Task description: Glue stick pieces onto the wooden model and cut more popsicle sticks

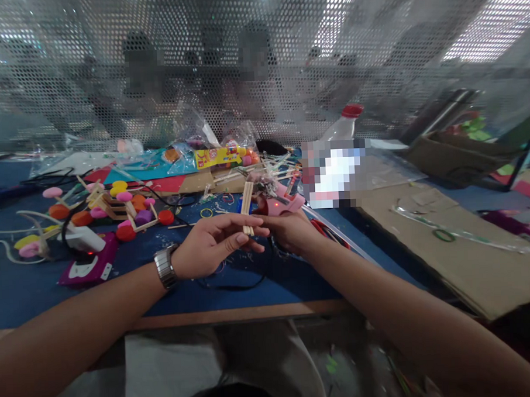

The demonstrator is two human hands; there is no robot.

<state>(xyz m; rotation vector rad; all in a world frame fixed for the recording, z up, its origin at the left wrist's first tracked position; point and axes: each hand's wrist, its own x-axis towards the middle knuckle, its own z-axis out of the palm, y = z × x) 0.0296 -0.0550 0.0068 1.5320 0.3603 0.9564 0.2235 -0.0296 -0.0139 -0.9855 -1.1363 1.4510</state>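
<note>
Near the desk's point(304, 287) front edge, my left hand point(199, 248) pinches wooden sticks point(247, 199), best kept flush; my right hand point(295, 235) grips the pink glue gun point(285, 206).

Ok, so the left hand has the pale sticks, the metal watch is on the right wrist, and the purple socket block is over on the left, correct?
Not quite: the head view shows the metal watch on the left wrist. The left hand does have the pale sticks, and the purple socket block is over on the left.
</note>
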